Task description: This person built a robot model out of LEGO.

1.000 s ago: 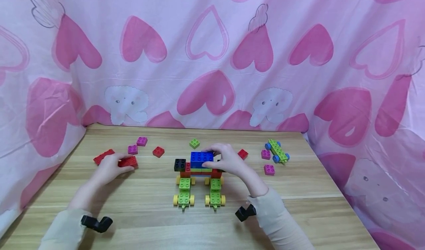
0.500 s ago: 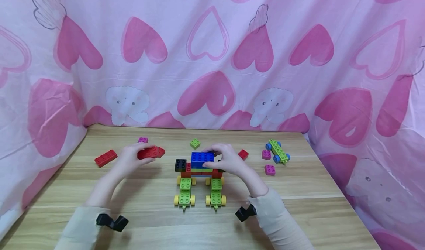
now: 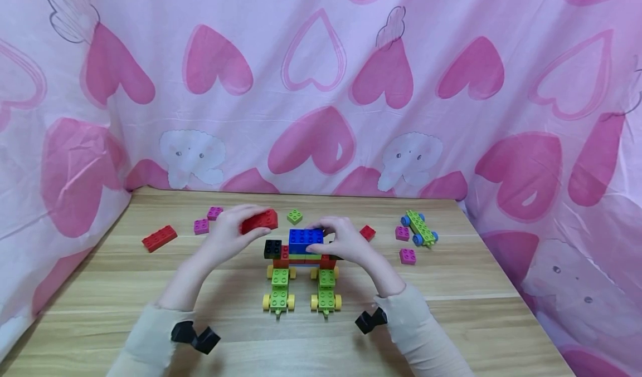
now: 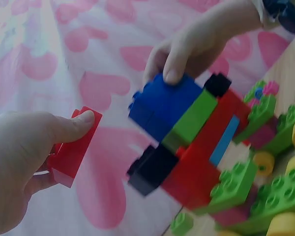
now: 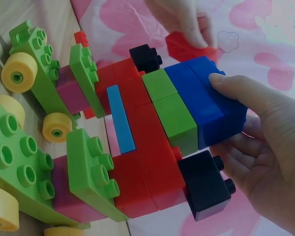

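Observation:
My left hand (image 3: 228, 238) pinches a red toy building brick (image 3: 261, 220) in the air, left of and behind the built model. In the left wrist view the thumb lies along the face of this red brick (image 4: 77, 155). My right hand (image 3: 343, 242) holds the blue bricks (image 3: 305, 239) on top of the model, thumb on the near side in the right wrist view. Under the blue come green bricks (image 5: 174, 118), then red bricks (image 5: 152, 147) with a black brick (image 3: 272, 249) at each end. Two green wheeled bases (image 3: 278, 296) with yellow wheels carry it.
A long red brick (image 3: 159, 238) and two pink bricks (image 3: 201, 226) lie left on the wooden table (image 3: 241, 343). A small green brick (image 3: 294, 216) lies behind the model. Rightward are a red brick (image 3: 368, 233), pink bricks (image 3: 408, 256) and a green blue-wheeled base (image 3: 420, 228).
My left hand has lifted the red brick off the table and carried it right, toward the model. The right hand has stayed on the blue bricks.

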Available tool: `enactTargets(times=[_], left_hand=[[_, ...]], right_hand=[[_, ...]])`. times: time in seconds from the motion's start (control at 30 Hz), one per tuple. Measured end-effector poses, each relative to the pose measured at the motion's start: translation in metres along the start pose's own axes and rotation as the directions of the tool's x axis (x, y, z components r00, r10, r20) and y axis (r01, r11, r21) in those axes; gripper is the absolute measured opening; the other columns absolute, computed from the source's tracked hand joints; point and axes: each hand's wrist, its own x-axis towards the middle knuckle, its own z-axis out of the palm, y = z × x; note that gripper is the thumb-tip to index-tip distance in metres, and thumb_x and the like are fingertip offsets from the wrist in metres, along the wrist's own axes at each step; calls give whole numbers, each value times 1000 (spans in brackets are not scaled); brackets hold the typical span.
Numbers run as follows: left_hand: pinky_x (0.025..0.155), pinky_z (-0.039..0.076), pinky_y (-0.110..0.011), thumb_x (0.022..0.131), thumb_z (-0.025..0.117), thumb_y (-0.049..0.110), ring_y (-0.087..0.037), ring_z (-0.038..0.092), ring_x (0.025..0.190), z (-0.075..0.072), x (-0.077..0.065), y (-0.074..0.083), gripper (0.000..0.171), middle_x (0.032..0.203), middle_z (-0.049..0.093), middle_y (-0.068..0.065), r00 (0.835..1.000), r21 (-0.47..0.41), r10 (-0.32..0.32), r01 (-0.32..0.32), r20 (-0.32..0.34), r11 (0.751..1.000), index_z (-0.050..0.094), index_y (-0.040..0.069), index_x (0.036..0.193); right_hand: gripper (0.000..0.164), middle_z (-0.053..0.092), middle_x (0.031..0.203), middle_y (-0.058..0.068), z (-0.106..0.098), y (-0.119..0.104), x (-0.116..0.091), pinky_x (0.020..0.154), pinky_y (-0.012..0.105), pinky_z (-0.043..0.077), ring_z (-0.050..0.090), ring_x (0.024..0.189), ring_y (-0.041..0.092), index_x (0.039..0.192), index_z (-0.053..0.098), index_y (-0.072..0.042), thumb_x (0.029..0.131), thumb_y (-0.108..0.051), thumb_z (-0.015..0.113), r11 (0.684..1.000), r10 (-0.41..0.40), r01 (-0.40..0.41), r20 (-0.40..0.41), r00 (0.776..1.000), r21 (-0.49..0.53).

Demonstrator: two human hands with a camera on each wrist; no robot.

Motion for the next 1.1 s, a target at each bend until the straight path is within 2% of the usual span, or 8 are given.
enactTargets(times=[0.2, 0.37, 0.5, 0.73, 1.1], left_hand=[[74, 61, -40, 81, 79, 13, -32, 67, 102, 6, 3, 17, 42, 115, 69, -16, 997, 3, 74, -74, 4, 997, 68, 3, 120], [76, 61, -40, 81, 80, 14, -31, 66, 104, 11, 5, 26, 42, 115, 70, -14, 993, 5, 117, -117, 8, 993, 69, 4, 121], [78, 60, -41, 82, 79, 15, -30, 66, 105, 17, 6, 31, 43, 116, 69, -13, 992, -16, 122, -121, 25, 992, 68, 5, 122], [80, 60, -42, 82, 79, 18, -30, 65, 106, 27, 8, 35, 41, 116, 69, -15, 990, -31, 134, -133, 38, 991, 69, 3, 119], [83, 59, -42, 81, 80, 20, -29, 65, 107, 33, 8, 34, 42, 115, 70, -12, 992, -21, 110, -109, 64, 994, 69, 6, 119]], right_hand=[[36, 72, 109, 10, -1, 0, 0, 82, 29, 58, 67, 94, 22, 113, 70, -5, 82, -20, 80, 1000, 3, -3, 0, 1000, 0], [37, 72, 110, 10, -1, 1, 0, 82, 25, 57, 68, 94, 22, 114, 70, -5, 82, -21, 80, 1000, 8, -8, 5, 1000, 15], [37, 72, 108, 9, -1, 2, 0, 80, 24, 56, 68, 92, 21, 114, 70, -5, 82, -20, 80, 1000, -2, 2, 3, 1000, 27], [37, 72, 107, 9, 0, 1, 1, 80, 27, 58, 69, 93, 22, 113, 70, -5, 81, -20, 80, 999, -8, 8, -2, 1000, 37], [37, 72, 107, 9, 0, 2, 0, 77, 21, 55, 69, 93, 22, 113, 70, -5, 81, -20, 81, 999, -1, 1, -3, 1000, 42]])
